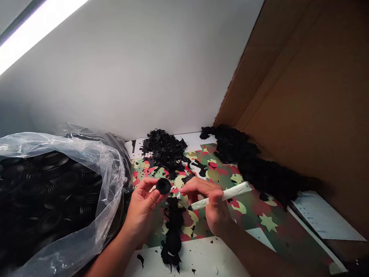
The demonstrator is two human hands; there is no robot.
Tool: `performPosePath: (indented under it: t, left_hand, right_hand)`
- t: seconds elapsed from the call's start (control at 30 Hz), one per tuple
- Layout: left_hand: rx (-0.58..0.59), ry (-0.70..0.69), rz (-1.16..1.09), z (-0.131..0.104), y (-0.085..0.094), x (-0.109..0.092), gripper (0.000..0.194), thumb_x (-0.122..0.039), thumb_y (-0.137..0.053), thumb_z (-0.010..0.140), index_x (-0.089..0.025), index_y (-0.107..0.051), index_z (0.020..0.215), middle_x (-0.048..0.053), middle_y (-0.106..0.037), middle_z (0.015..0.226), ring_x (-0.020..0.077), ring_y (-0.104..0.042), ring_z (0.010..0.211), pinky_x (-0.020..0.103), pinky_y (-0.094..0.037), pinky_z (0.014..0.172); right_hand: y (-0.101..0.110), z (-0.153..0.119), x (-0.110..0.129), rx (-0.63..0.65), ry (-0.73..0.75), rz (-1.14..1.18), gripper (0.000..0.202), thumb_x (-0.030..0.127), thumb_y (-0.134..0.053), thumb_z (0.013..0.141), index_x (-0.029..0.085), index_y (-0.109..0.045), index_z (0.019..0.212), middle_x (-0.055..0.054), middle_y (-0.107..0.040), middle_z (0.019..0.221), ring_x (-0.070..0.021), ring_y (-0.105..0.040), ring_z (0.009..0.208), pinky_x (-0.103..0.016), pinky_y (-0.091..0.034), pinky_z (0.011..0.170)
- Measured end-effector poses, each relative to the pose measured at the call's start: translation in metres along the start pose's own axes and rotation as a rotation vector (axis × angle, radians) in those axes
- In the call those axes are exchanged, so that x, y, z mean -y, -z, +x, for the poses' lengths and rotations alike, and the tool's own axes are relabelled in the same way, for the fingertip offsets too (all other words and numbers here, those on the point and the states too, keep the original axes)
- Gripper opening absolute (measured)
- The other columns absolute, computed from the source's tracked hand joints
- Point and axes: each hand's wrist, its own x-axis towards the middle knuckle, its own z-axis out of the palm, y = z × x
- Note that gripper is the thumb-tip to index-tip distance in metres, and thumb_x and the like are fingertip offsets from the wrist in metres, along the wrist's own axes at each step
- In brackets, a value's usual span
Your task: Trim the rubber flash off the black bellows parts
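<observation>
My left hand (144,202) pinches a small round black rubber part (163,186) between thumb and fingers, its hollow cupped face showing. Close by on the right is my right hand (209,202), closed around a pale, wrapped stick-like handle (236,191) that slants up to the right. Whatever tip the handle has at its lower left end is too dark to make out. The right fingertips point toward the rubber part, with a small gap between. Below and between both hands lies a strip of black scraps (173,231) on the patterned sheet (250,219).
A clear plastic bag (111,184) full of black ribbed round parts (52,188) stands at the left. Black shavings (164,150) are heaped at the back. A long dark pile (259,169) runs along the cardboard wall (311,100). A white sheet (328,215) lies far right.
</observation>
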Motion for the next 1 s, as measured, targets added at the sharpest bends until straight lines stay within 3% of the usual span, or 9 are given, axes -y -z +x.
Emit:
performPosePath:
  t: [0.17, 0.23, 0.37, 0.43, 0.7, 1.0]
  left_hand:
    - [-0.003, -0.045, 0.056, 0.001, 0.001, 0.002, 0.042, -0.037, -0.097, 0.056, -0.018, -0.074, 0.084, 0.002, -0.072, 0.084, 0.0125, -0.068, 0.067, 0.022, -0.057, 0.063]
    - [-0.018, -0.048, 0.073, 0.0, 0.002, 0.003, 0.043, -0.038, -0.097, 0.056, -0.018, -0.073, 0.085, 0.002, -0.072, 0.084, 0.013, -0.067, 0.067, 0.023, -0.056, 0.062]
    - [-0.015, -0.051, 0.094, 0.0, 0.005, 0.005, 0.042, -0.04, -0.096, 0.058, -0.018, -0.073, 0.085, 0.002, -0.071, 0.087, 0.0139, -0.067, 0.069, 0.024, -0.056, 0.065]
    - [-0.014, -0.058, 0.104, 0.0, 0.007, 0.006, 0.042, -0.041, -0.095, 0.059, -0.018, -0.073, 0.086, 0.003, -0.071, 0.087, 0.0142, -0.067, 0.07, 0.024, -0.055, 0.065]
    - [-0.001, -0.125, 0.155, -0.004, 0.007, 0.007, 0.039, -0.037, -0.095, 0.06, -0.018, -0.074, 0.087, 0.002, -0.068, 0.083, 0.0137, -0.063, 0.071, 0.023, -0.052, 0.065]
    - [-0.024, -0.158, 0.219, -0.002, 0.007, 0.006, 0.034, -0.036, -0.093, 0.062, -0.02, -0.075, 0.087, 0.003, -0.07, 0.087, 0.017, -0.063, 0.084, 0.024, -0.054, 0.072]
  right_hand:
    - [0.005, 0.0, -0.002, -0.009, -0.107, -0.02, 0.082, 0.071, -0.016, 0.1, 0.021, -0.076, 0.078, -0.004, -0.061, 0.063, -0.0144, -0.052, 0.05, -0.026, -0.039, 0.04]
    - [0.006, 0.003, -0.001, -0.006, -0.103, 0.007, 0.074, 0.068, -0.022, 0.101, 0.021, -0.076, 0.08, -0.004, -0.062, 0.063, -0.0139, -0.055, 0.048, -0.026, -0.043, 0.04]
    - [0.0, 0.005, 0.002, -0.03, 0.079, -0.118, 0.019, 0.039, -0.064, 0.096, 0.024, -0.073, 0.091, -0.005, -0.074, 0.084, -0.0189, -0.071, 0.075, -0.031, -0.06, 0.067]
    - [-0.005, 0.002, 0.002, -0.025, 0.105, -0.151, 0.003, 0.026, -0.068, 0.093, 0.024, -0.07, 0.093, -0.005, -0.076, 0.09, -0.019, -0.073, 0.079, -0.031, -0.061, 0.07]
    - [-0.009, -0.005, -0.003, 0.13, 0.191, -0.279, 0.012, 0.013, -0.063, 0.09, 0.024, -0.063, 0.085, -0.007, -0.078, 0.103, -0.0215, -0.075, 0.092, -0.036, -0.06, 0.083]
    - [-0.013, 0.0, -0.014, 0.141, 0.382, -0.399, 0.014, 0.012, -0.057, 0.093, 0.025, -0.063, 0.095, -0.004, -0.079, 0.102, -0.0204, -0.074, 0.092, -0.036, -0.055, 0.082]
